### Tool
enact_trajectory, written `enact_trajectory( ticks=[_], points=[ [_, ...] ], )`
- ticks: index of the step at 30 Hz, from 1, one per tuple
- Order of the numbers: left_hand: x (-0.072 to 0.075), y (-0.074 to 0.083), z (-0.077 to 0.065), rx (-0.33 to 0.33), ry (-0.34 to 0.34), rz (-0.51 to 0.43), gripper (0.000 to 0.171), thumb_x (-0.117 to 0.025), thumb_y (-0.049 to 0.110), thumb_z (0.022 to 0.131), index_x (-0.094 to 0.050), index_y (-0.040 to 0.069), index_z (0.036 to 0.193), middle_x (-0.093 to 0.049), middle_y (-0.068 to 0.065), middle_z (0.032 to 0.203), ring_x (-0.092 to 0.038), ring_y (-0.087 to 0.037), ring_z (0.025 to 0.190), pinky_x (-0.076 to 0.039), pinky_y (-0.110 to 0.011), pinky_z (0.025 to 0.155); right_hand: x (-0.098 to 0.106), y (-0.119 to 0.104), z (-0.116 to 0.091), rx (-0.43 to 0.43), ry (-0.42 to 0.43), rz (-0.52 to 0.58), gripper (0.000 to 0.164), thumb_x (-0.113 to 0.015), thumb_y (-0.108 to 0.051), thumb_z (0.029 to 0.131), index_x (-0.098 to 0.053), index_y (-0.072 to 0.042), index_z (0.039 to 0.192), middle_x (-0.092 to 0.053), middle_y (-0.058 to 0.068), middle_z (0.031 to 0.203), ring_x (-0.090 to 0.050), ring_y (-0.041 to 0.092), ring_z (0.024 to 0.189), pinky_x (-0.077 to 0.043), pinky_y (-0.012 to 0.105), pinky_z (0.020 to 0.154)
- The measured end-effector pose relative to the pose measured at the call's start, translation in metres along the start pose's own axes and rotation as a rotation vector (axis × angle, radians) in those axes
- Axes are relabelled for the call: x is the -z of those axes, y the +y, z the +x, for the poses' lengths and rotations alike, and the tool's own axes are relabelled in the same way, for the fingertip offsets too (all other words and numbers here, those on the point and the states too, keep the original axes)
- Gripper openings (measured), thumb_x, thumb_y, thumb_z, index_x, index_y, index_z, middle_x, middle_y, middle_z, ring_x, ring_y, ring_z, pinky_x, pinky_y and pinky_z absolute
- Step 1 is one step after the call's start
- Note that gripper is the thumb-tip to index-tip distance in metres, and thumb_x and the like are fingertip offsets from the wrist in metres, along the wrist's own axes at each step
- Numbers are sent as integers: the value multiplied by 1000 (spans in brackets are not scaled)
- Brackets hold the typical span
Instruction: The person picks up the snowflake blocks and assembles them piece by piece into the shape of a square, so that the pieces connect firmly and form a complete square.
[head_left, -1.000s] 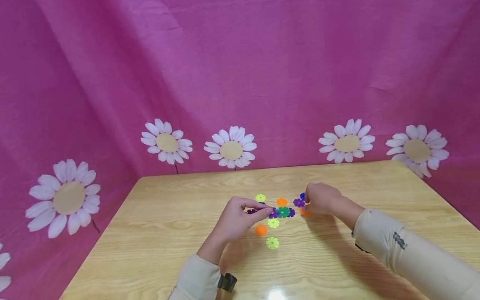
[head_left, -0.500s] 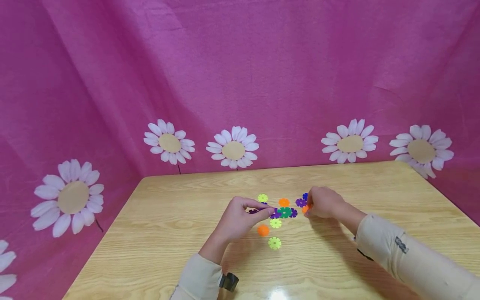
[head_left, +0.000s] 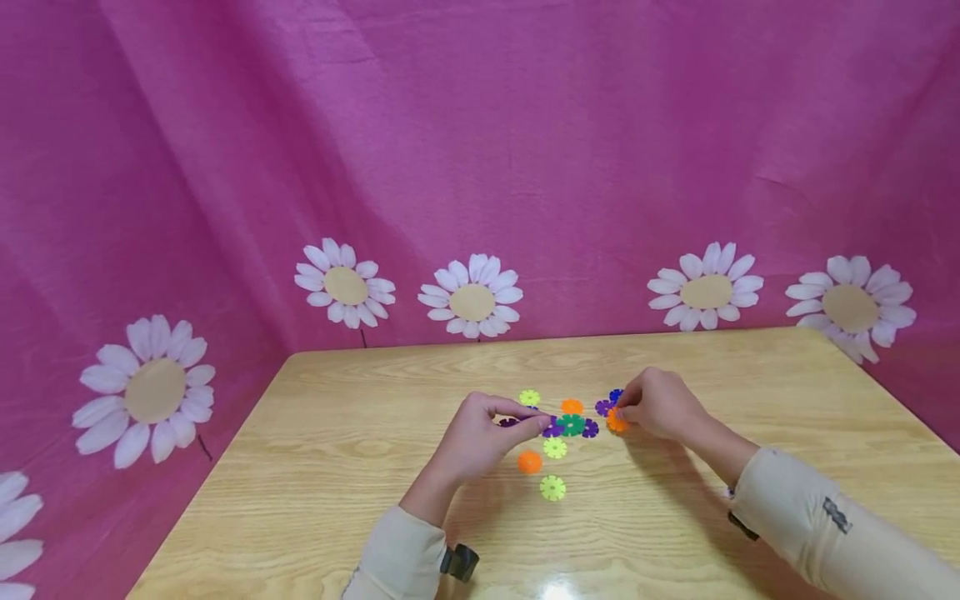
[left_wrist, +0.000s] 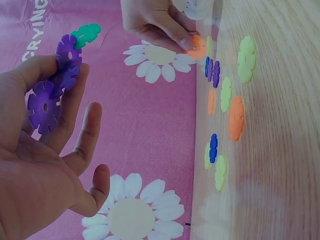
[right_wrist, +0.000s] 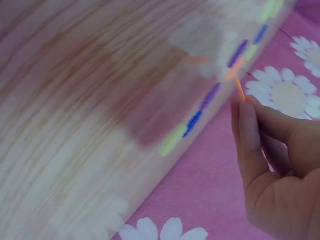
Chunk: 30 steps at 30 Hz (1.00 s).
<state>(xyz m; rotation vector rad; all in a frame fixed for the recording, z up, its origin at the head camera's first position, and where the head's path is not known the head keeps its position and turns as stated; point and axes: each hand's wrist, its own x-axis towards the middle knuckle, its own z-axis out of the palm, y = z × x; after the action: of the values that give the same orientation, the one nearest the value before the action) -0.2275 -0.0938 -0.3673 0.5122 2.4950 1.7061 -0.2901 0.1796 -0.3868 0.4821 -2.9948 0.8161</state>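
We seem to be at a joining step: our left hand (head_left: 483,437) pinches a purple-and-green chain (left_wrist: 66,77), and at its three o'clock our right hand (head_left: 666,406) pinches an orange disc (left_wrist: 201,45) above the tabletop (head_left: 337,433). The next move likely calls for lining disc up with chain.

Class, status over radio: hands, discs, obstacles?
Left hand holds purple-green chain. Right hand pinches orange disc, apart from chain. Other discs on table; no obstacle seen between hands.
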Motion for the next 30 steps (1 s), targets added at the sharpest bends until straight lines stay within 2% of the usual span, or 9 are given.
enact_trajectory(
  ticks=[3, 6, 8, 13, 20, 25, 30],
  points=[
    [0, 0, 1, 12, -4, 8, 16, -79, 31, 87, -82, 20, 97, -78, 5, 93, -68, -11, 89, -54, -29, 75, 3, -2, -5, -31, 1, 90, 11, -78, -13, 84, -80, -3, 88, -76, 6, 80, -65, 13, 72, -54, 31, 65],
    [-1, 1, 1, 17, -8, 14, 15, -79, 31, 87, -82, 22, 98, -78, 7, 93, -68, -11, 88, -55, -30, 74, 5, -5, -11, -61, -7, 223, 14, -78, -13, 85, -79, 0, 92, -76, 7, 82, -71, 15, 72, -58, 31, 66],
    [-1, 0, 2, 14, -10, 15, 15, -79, 31, 87, -82, 22, 98, -78, 8, 93, -68, -11, 88, -56, -30, 75, 5, -8, -16, -85, -11, 309, 17, -77, -12, 87, -78, 2, 96, -76, 9, 86, -73, 17, 75, -60, 33, 68],
    [-1, 0, 2, 0, -10, 20, 14, -79, 30, 87, -82, 22, 98, -78, 8, 93, -69, -11, 87, -56, -30, 75, 5, -15, -28, -83, -1, 472, 21, -76, -13, 88, -77, 4, 101, -76, 12, 93, -73, 16, 80, -61, 33, 72],
    [0, 0, 1, 13, -4, 24, 14, -79, 30, 87, -82, 22, 98, -78, 8, 93, -68, -11, 87, -55, -29, 74, 10, -25, -42, -123, -34, 730, 35, -78, -15, 87, -71, 10, 111, -75, 12, 102, -75, 16, 86, -60, 34, 80],
    [0, 0, 1, 6, 6, 23, 13, -78, 28, 88, -82, 20, 97, -78, 7, 94, -67, -11, 87, -52, -25, 68, 16, -32, -47, -132, -62, 833, 39, -77, -15, 88, -68, 12, 115, -75, 10, 105, -75, 13, 88, -59, 32, 82],
    [0, 1, 0, 13, 7, 20, 14, -79, 28, 87, -82, 20, 98, -78, 6, 93, -67, -11, 85, -52, -24, 67, 16, -35, -47, -150, -104, 881, 41, -77, -15, 88, -67, 13, 117, -75, 9, 107, -75, 13, 89, -59, 32, 83]
  ],
)
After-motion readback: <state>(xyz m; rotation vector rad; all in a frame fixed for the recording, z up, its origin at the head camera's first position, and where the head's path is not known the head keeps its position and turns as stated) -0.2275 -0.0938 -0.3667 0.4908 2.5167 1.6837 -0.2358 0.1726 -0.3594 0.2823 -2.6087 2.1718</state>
